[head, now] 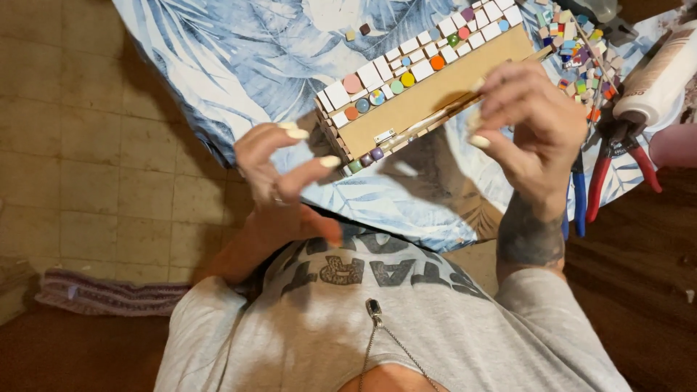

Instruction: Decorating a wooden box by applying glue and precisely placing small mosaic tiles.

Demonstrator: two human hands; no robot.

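Head view, single item: a small wooden box [428, 91], rectangular, of pale bare board, held tilted above the near edge of a table covered with a blue-and-white leaf-print cloth [239, 58]. Upper face set with mosaic: rows of white square tiles around a band of round pieces in pink, orange, blue, yellow, green and red; a small metal clasp shows on the plain long side, and beads in green and purple sit at the lower corner. Handling, as judged: rigid and fairly light, but the glued tiles look brittle and could chip or lift under pressure, and their glazed faces are likely slick; best taken by the bare wooden sides or end corners, not across the tiled face. Right hand [534, 134]: grip closed lightly on the box's right end, fingertips pinching its edge; a thin pale stick seems to lie along the box under the fingers, not clearly told. Left hand [279, 178]: fingers curled but apart, long pale nails just beside the box's lower left corner, grasping nothing that shows. Adjacent: a heap of loose coloured tiles [577, 51] on the cloth, red-handled pliers [617, 163], blue-handled nippers [579, 199], a white glue bottle [664, 76].
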